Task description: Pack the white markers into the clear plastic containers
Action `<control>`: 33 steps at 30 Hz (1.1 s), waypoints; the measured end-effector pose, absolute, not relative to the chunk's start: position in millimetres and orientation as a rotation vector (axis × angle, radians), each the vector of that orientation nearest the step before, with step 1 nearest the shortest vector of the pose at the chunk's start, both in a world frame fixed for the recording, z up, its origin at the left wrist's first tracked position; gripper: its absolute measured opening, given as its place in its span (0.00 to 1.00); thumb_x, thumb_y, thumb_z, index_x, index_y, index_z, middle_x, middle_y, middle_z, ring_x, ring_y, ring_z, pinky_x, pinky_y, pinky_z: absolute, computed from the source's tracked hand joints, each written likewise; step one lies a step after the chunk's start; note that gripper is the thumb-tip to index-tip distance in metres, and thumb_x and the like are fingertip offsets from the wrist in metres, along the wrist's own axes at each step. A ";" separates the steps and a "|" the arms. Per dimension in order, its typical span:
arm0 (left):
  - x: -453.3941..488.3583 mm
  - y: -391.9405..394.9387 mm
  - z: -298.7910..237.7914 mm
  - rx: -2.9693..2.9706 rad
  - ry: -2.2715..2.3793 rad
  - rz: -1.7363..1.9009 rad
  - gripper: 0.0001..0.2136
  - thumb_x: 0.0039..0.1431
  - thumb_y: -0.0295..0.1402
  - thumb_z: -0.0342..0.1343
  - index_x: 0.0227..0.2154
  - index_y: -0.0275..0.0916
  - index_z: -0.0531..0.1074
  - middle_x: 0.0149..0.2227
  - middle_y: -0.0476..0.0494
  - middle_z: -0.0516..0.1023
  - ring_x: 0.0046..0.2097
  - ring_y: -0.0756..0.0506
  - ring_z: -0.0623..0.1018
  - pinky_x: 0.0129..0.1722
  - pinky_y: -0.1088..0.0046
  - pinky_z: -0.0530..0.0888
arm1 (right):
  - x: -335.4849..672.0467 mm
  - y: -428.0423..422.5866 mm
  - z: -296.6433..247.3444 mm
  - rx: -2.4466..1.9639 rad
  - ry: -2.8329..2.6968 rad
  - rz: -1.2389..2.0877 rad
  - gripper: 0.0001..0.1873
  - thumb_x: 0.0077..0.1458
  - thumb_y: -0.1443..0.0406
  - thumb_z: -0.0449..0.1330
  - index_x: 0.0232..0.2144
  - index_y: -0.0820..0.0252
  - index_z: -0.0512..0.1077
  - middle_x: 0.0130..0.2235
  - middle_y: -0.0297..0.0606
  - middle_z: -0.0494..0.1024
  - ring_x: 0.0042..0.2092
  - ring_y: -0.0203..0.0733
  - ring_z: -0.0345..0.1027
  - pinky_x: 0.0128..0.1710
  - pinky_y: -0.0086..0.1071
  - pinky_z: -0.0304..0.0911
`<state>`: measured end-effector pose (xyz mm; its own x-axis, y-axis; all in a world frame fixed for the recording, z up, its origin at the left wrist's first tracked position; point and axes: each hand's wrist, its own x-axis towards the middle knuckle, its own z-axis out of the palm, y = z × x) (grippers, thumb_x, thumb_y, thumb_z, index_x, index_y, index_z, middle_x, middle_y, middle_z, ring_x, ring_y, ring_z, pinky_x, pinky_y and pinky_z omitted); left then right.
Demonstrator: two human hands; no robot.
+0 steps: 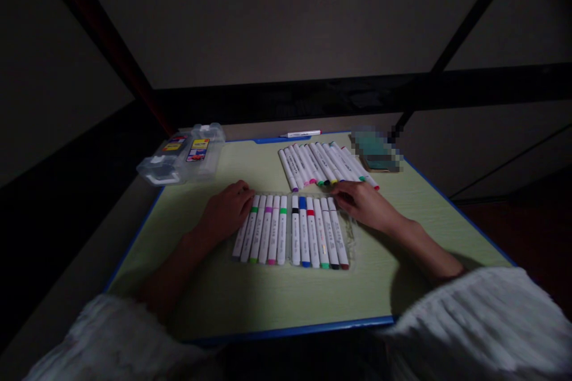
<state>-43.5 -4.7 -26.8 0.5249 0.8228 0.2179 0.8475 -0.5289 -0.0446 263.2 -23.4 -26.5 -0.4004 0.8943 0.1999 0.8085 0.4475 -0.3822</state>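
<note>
We see a row of pens (290, 229) lying side by side in the middle of the table (205, 303), close to us. The pens are white with caps of many colours: green, pink, black, blue, red. They seem to sit in a clear holder (351, 237), and there is a small gap in the middle of the row.

Our left hand (227, 211) lies palm down at the left end of the row. Its fingers are bent a little and touch the tops of the first pens. Our right hand (366, 205) is at the right end, and its fingertips touch the top of the last pens. We cannot tell if either hand has hold of a pen.

Just behind the right hand lies a second row of pens (324, 164), tilted a bit. Farther back, at the table's edge, is one pen alone (300, 134). A clear box (183, 158) with bright stickers stands at the far left corner. A blurry green thing (375, 152) is at the far right. White fuzzy sleeves (482, 315) cover our arms.
</note>
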 end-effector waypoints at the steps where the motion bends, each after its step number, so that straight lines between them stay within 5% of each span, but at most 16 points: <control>1: -43.3 -4.7 -26.8 -2.618 -1.444 -0.257 0.12 0.62 0.31 0.42 0.38 0.38 0.70 0.41 0.44 0.70 0.39 0.47 0.72 0.36 0.73 0.70 | 263.2 -23.4 -26.4 -1.449 -2.329 0.310 0.10 0.51 0.72 0.50 0.31 0.64 0.71 0.31 0.41 0.75 0.31 0.39 0.67 0.31 0.31 0.58; 33: -36.1 -12.1 -24.9 -2.739 -1.513 -0.394 0.13 0.60 0.32 0.42 0.38 0.37 0.72 0.40 0.44 0.70 0.38 0.47 0.73 0.38 0.71 0.71 | 267.6 -22.2 -27.4 -1.611 -2.302 0.096 0.13 0.51 0.72 0.50 0.33 0.62 0.74 0.35 0.42 0.75 0.34 0.41 0.68 0.34 0.31 0.59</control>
<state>-36.1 -12.1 -24.9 0.5085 0.8349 0.2108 0.8317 -0.5396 0.1309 267.6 -22.2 -27.4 -0.3067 0.9243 0.2272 0.9021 0.3585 -0.2404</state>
